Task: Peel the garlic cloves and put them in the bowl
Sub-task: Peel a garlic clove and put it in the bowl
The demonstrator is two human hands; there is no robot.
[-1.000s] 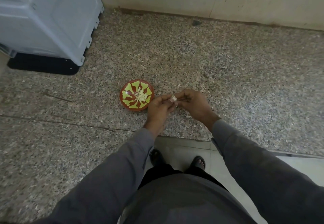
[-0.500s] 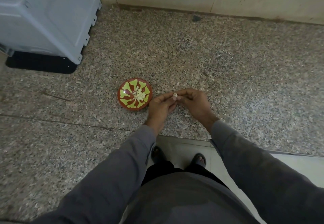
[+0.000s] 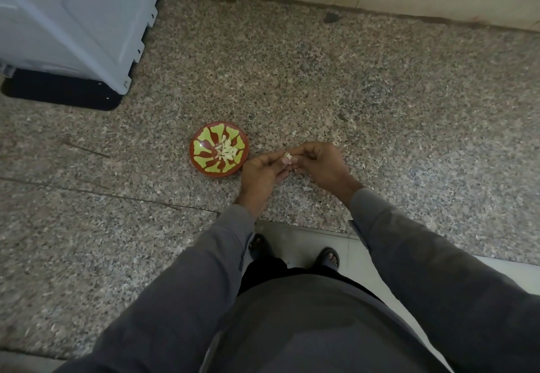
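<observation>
- While the bowl (image 3: 219,150) sits on the speckled stone counter (image 3: 380,95), we have both hands raised just to its right, meeting over the counter's near edge.
- Left hand (image 3: 260,174): fingers curled, thumb and fingertips pinching one garlic clove (image 3: 287,155). We judge this the steadying grip, keeping the clove fixed so the other hand can work the skin.
- Right hand (image 3: 321,165): fingers curled inward, tips closed on the same clove from the other side. We read this as the peeling pinch; whether skin is actually lifting is too small to tell.
- Clove location: in the air between the two sets of fingertips, just right of the bowl rim, not touching it. Only a small pale bit shows.
- Bowl contents: a small heap of pale peeled cloves (image 3: 226,150) gathered at the centre of the red-and-green pattern. Count not readable.
- Placement note: bowl is close beside the left hand, so we judge a finished clove needs only a short move leftward to drop in.
- Pale flecks (image 3: 304,188) lie on the counter under and around the hands; possibly shed skin, though they blend with the stone and we cannot confirm.
- Surroundings: a grey-blue appliance (image 3: 73,16) on a black base stands at the far left, well apart from the work. Tiled wall runs along the back. Feet in dark sandals (image 3: 328,257) show on the floor below the counter edge.
- Stage estimate: mid-task. Several cloves done; this one not yet in the bowl. No stock of unpeeled cloves is visible to us.
</observation>
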